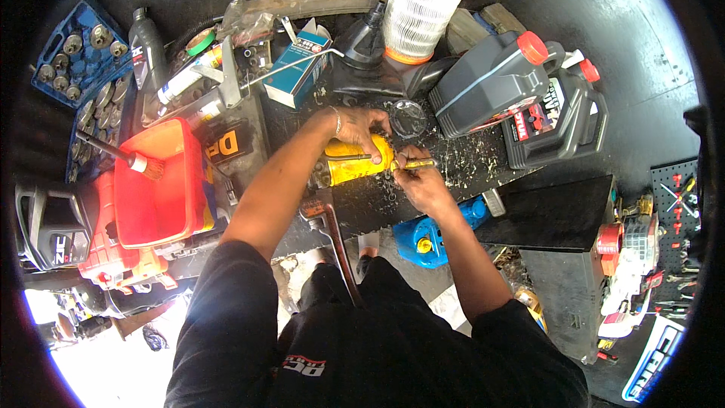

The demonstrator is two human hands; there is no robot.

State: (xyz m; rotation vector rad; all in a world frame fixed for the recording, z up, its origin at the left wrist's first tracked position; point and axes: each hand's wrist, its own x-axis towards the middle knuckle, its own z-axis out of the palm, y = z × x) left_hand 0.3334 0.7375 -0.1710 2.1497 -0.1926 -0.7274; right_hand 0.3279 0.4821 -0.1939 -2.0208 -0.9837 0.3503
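From where I stand, the worker's left hand [356,127] is curled around a yellow rounded housing [353,169], at the near side of the dark, flake-strewn surface [464,160]. The right hand [424,184] pinches a slim brass-coloured tool [420,164] at the housing's three o'clock end; whether the two touch I can't tell. Around the housing, a white pleated air filter [423,13] stands at one o'clock, a dark oil jug [483,83] at two, a red tub [155,204] at nine and a teal box [297,69] at eleven.
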